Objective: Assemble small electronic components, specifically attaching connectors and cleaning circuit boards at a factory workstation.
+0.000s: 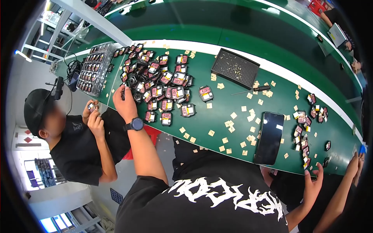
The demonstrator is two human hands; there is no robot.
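My left hand [125, 104], a dark watch on its wrist, reaches to the left edge of a heap of small black electronic cases [156, 91] with reddish boards, white parts and yellow strips. Its fingers are closed on a small black case [123, 94], mostly covered by the hand. Over at the right, my right hand [314, 184] is at the table's near edge, thumb and fingers apart with nothing visible between them. Just beyond its fingertips lies a second, looser row of the same cases [304, 145]. One case [206, 94] lies apart from the heap.
A black tray [236, 69] with small bits, a screwdriver [256, 90] and a black phone [269, 138] lie on the green table. Square beige pieces [232, 129] are scattered around. Clear trays [94, 70] hold more cases. Co-workers sit at both sides; one [70, 136] holds a case.
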